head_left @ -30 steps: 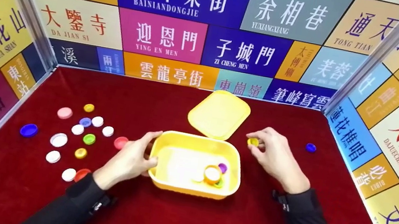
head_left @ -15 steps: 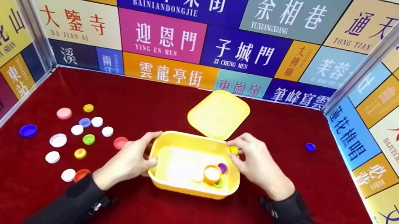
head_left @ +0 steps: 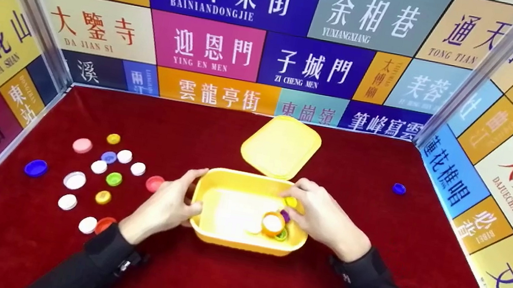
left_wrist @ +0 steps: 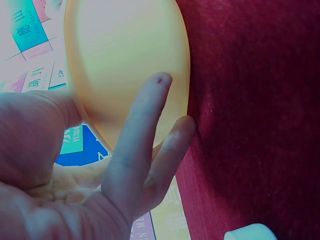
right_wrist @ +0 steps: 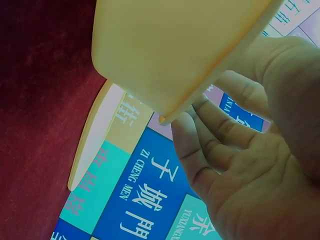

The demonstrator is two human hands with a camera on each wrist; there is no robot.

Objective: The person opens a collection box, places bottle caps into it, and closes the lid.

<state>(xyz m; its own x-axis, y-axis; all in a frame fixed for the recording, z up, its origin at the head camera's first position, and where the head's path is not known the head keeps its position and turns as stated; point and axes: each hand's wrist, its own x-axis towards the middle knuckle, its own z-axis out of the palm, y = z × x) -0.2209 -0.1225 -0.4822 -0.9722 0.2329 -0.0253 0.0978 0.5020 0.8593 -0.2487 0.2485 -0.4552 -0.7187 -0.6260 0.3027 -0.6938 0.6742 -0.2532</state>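
A yellow plastic box (head_left: 230,179) stands on the red cloth, with several bottle caps in its right half. My left hand (head_left: 169,207) grips its left end, thumb at the rim; the left wrist view shows fingers (left_wrist: 137,120) against the outer wall. Over the right end, my right hand (head_left: 325,216) pinches a yellow bottle cap (head_left: 291,201) inside the rim. Below it lie a purple cap (head_left: 285,215), an orange-rimmed cap (head_left: 272,224) and a green cap (head_left: 281,235). In the right wrist view the box wall (right_wrist: 170,50) hides the fingertips.
A yellow lid (head_left: 281,147) lies behind the box. Several caps are scattered at left, among them a blue cap (head_left: 36,168), a green cap (head_left: 114,179) and a pink cap (head_left: 82,146). Another blue cap (head_left: 399,189) lies far right. Printed panels (head_left: 205,45) wall the table's back and sides.
My right hand has carried the yellow cap leftward, from right of the box to inside its right end. The left hand keeps its grip on the box.
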